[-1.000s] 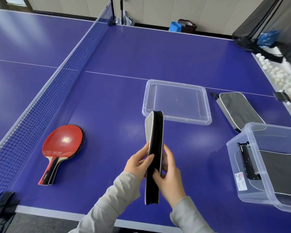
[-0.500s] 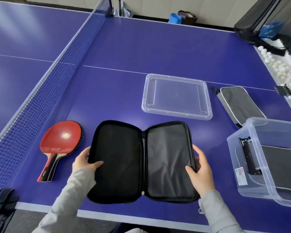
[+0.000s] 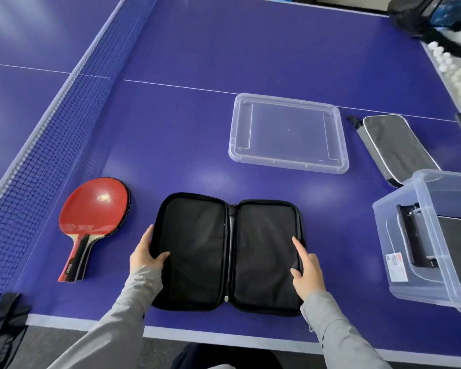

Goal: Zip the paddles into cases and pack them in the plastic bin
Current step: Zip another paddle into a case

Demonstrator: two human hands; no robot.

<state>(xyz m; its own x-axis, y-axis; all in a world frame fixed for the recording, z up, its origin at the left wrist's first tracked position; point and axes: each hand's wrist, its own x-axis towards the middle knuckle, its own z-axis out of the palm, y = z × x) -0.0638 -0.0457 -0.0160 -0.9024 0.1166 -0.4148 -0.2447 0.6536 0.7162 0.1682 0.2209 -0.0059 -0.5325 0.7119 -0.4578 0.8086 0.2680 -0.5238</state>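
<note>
Your left hand point(image 3: 147, 255) and right hand point(image 3: 308, 270) each pinch an outer edge of the case point(image 3: 197, 249), which lies open. If you release unevenly, one flap may fold shut before the paddle point(image 3: 99, 209) goes in.

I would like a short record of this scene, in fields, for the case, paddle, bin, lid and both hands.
case: open flat on table, empty
paddle: left of case, apart, red side up
left hand: grips case's left edge
right hand: holds its right edge
bin: at right, dark case inside
lid: behind case, on table
</note>
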